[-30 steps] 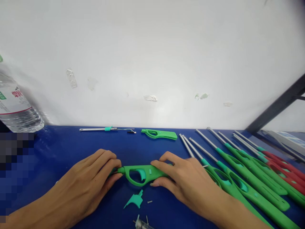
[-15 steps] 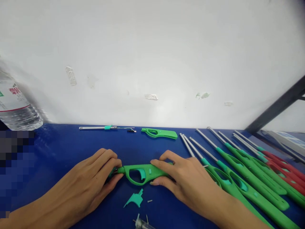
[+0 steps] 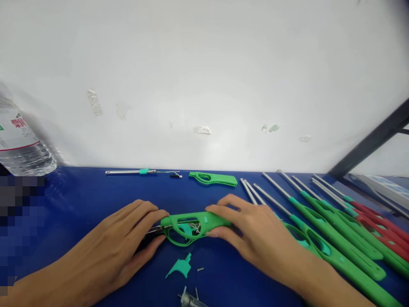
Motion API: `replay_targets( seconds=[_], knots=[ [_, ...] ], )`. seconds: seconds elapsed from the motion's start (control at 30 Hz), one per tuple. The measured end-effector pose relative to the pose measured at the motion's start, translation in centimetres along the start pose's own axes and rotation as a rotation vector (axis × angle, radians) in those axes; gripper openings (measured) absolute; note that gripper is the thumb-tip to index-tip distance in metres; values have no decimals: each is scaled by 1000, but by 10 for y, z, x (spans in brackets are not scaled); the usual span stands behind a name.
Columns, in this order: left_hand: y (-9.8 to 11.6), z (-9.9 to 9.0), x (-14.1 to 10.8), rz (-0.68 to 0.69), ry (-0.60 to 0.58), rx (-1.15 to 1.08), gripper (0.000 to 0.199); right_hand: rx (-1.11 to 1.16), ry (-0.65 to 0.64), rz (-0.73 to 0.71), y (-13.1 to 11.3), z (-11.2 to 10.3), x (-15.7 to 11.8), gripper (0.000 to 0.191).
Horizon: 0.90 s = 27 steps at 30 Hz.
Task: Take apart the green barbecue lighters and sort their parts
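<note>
Since half a second ago, the front of the upper shell (image 3: 190,216) has come up off the lower shell (image 3: 182,245) of our green utility lighter, and pale wires (image 3: 194,226) now show through the trigger opening. We have this lighter between our two hands, near the middle of the bench (image 3: 96,192). Our right hand (image 3: 258,234) pinches the shell's rear, its grip nearly closed, fingers above and thumb below. Our left hand (image 3: 124,243) keeps a narrow grip at the front end, by the metal tube (image 3: 155,229), index finger on top and thumb underneath; we cannot tell how its hidden fingers sit. Just nearer us lie a loose teal plastic piece (image 3: 181,267) and a small screw (image 3: 200,269), with a partly cropped clear cylinder (image 3: 191,302) below them. Along the wall, we see a metal nozzle tube (image 3: 123,172) with a teal collar and a separate green handle shell (image 3: 220,179). To our right, green lighters (image 3: 345,247) and red lighters (image 3: 399,249) lie slanted side by side.
</note>
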<state>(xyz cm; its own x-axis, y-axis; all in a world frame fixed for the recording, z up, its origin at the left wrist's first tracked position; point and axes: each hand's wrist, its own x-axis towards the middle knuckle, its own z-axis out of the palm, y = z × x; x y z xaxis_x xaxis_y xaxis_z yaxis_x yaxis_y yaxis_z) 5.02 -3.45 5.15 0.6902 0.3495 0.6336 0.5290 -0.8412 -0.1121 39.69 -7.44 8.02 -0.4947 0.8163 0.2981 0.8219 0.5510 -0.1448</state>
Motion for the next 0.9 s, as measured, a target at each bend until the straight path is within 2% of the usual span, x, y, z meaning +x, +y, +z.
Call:
replay_targets(
  seconds=[0.17, 0.23, 0.4, 0.63, 0.77, 0.9],
  knots=[
    [-2, -2, 4, 67, 27, -19, 41, -68, 9, 61, 24, -9, 1, 29],
    [-5, -2, 1, 72, 2, -54, 43, -106, -29, 87, 32, -8, 1, 26],
    [-12, 3, -9, 25, -87, -95, 34, -155, -80, 114, 41, -2, 0, 28],
    [-7, 6, -3, 18, -16, -109, 47, -154, -82, 95, 38, -1, -1, 39],
    [-8, 4, -8, 35, -56, -101, 42, -30, -46, 62, 26, -7, -1, 30],
    [-7, 1, -12, 8, -60, -76, 39, 29, -105, 5, 8, -10, 0, 25]
  ],
)
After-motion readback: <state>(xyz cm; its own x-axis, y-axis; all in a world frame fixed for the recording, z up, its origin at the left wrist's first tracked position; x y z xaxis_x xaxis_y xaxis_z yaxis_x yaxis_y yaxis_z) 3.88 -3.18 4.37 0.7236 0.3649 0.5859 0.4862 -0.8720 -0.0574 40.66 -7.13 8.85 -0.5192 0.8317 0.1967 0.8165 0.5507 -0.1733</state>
